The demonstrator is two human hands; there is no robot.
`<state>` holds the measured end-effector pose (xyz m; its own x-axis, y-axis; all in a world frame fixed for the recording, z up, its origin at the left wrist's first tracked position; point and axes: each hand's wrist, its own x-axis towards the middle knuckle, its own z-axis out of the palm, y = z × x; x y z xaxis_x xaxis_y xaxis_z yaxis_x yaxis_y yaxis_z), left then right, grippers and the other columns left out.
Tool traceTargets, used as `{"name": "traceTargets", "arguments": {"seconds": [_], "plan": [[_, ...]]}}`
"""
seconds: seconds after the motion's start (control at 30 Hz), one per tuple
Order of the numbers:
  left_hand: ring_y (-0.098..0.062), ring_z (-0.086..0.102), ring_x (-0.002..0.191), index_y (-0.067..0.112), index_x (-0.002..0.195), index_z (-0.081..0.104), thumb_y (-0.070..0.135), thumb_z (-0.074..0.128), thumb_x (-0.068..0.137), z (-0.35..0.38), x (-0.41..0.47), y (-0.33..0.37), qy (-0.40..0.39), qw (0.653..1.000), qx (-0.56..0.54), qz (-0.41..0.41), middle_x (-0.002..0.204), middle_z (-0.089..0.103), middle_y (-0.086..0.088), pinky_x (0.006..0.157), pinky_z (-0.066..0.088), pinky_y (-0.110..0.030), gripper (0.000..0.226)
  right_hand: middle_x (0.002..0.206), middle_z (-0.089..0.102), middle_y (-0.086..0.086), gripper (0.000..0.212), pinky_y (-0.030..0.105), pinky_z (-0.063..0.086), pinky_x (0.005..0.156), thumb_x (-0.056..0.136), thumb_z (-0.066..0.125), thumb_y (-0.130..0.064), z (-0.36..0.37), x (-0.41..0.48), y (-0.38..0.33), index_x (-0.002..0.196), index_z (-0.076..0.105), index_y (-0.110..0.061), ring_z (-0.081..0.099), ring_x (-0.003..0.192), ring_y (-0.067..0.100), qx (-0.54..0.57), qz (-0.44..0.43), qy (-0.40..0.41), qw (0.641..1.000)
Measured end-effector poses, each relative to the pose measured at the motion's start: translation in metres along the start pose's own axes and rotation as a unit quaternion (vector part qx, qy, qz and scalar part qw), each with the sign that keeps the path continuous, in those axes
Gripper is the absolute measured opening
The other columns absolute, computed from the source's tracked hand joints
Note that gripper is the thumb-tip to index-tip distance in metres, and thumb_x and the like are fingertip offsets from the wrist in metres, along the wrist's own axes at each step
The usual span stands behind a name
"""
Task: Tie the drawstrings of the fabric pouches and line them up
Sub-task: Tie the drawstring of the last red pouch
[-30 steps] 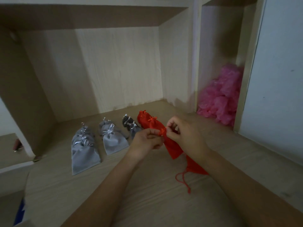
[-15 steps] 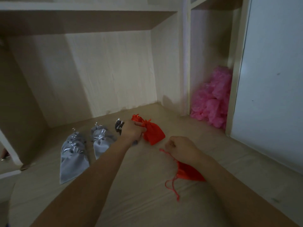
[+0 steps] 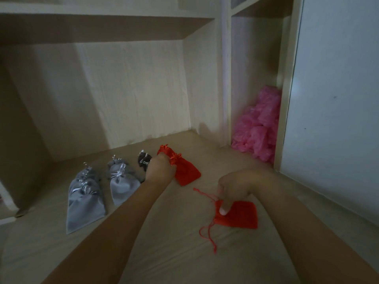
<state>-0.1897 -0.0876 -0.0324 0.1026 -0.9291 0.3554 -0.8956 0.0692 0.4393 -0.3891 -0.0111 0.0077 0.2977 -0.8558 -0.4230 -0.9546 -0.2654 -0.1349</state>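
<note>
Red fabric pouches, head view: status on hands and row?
Left hand on tied red fabric pouch at row's right end. Right hand pressing untied red fabric pouch, strings loose. Nothing in the way.

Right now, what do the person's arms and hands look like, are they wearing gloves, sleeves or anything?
Both hands are bare: no gloves on the left hand or the right hand. Both forearms are bare as far as the picture's lower edge, so no sleeve shows. I can see no watch, bracelet or ring, though the light is dim.
</note>
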Motion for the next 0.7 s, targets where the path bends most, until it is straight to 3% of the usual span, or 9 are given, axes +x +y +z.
{"name": "traceTargets", "arguments": {"seconds": [0.03,0.1,0.23,0.3,0.33,0.37,0.47,0.6,0.7], "plan": [[-0.033,0.065,0.084,0.001,0.09,0.068,0.016,0.06,0.082,-0.004,-0.007,0.002,0.005,1.0,0.001,0.012,0.087,0.069,-0.018,0.073,0.051,-0.037,0.018,0.084,0.059,-0.002,0.037,0.021,0.04,0.055,0.075,0.075,-0.037,0.001,0.003,0.0,0.095,0.062,-0.009,0.057,0.083,0.018,-0.007,-0.002,-0.004,1.0],[-0.032,0.065,0.07,0.001,0.073,0.069,0.018,0.06,0.084,-0.013,-0.025,0.007,-0.008,0.999,-0.034,0.028,0.073,0.068,-0.018,0.067,0.052,-0.038,0.022,0.068,0.048,-0.007,0.032,0.019,0.034,0.051,0.074,0.078,-0.029,0.005,0.008,-0.002,0.094,0.064,-0.009,0.05,0.074,0.015,0.005,-0.013,-0.006,1.0],[-0.008,0.05,0.038,0.01,0.058,0.063,0.034,0.057,0.09,-0.032,-0.063,0.013,-0.046,0.991,-0.12,0.04,0.048,0.061,-0.001,0.051,0.045,-0.024,0.041,0.076,0.062,0.003,0.026,0.024,0.038,0.057,0.073,0.077,-0.025,0.009,0.015,-0.003,0.087,0.069,-0.005,0.054,0.071,0.015,0.048,-0.034,0.056,0.997],[-0.006,0.043,0.032,0.012,0.051,0.059,0.037,0.055,0.092,-0.039,-0.08,0.019,-0.076,0.973,-0.216,0.03,0.038,0.052,0.003,0.042,0.037,-0.019,0.048,0.084,0.069,0.002,0.022,0.019,0.04,0.06,0.076,0.075,-0.021,0.006,0.013,-0.005,0.092,0.072,-0.007,0.056,0.072,0.009,0.136,-0.063,0.105,0.983],[-0.007,0.041,0.03,0.01,0.05,0.057,0.037,0.055,0.092,-0.04,-0.086,0.021,-0.089,0.959,-0.27,0.019,0.036,0.049,0.003,0.039,0.035,-0.017,0.05,0.077,0.068,-0.004,0.012,0.017,0.041,0.06,0.078,0.073,-0.016,0.004,0.01,-0.006,0.088,0.071,-0.008,0.056,0.067,0.005,0.217,-0.087,0.125,0.964],[-0.008,0.041,0.03,0.008,0.05,0.056,0.037,0.054,0.092,-0.04,-0.092,0.022,-0.102,0.943,-0.316,0.005,0.035,0.047,0.002,0.037,0.034,-0.016,0.051,0.067,0.066,-0.01,0.002,0.013,0.042,0.058,0.082,0.069,-0.008,0.001,0.005,-0.008,0.081,0.069,-0.009,0.056,0.061,0.0,0.31,-0.116,0.135,0.934],[-0.011,0.048,0.032,0.003,0.057,0.063,0.04,0.05,0.092,-0.037,-0.102,0.022,-0.137,0.912,-0.386,-0.034,0.042,0.055,-0.004,0.036,0.036,-0.016,0.052,0.043,0.054,-0.013,0.024,0.01,0.038,0.046,0.087,0.057,0.006,-0.002,0.005,-0.014,0.073,0.06,-0.013,0.05,0.045,-0.002,0.509,-0.146,0.159,0.833],[-0.012,0.065,0.053,-0.001,0.083,0.071,0.038,0.052,0.092,-0.032,-0.101,0.02,-0.115,0.864,-0.483,-0.088,0.067,0.071,-0.01,0.047,0.048,-0.016,0.044,0.055,0.045,-0.002,0.016,0.016,0.03,0.051,0.087,0.058,0.001,0.005,0.017,-0.023,0.081,0.063,-0.013,0.038,0.046,0.003,0.584,-0.131,0.157,0.785],[-0.005,0.067,0.064,0.013,0.083,0.07,0.036,0.052,0.092,-0.032,-0.097,0.014,-0.084,0.857,-0.501,-0.085,0.069,0.072,0.003,0.06,0.051,-0.016,0.031,0.066,0.045,0.002,0.008,0.016,0.032,0.05,0.09,0.059,-0.012,0.008,0.017,-0.031,0.083,0.062,-0.015,0.039,0.048,0.003,0.601,-0.149,0.147,0.771]]}}
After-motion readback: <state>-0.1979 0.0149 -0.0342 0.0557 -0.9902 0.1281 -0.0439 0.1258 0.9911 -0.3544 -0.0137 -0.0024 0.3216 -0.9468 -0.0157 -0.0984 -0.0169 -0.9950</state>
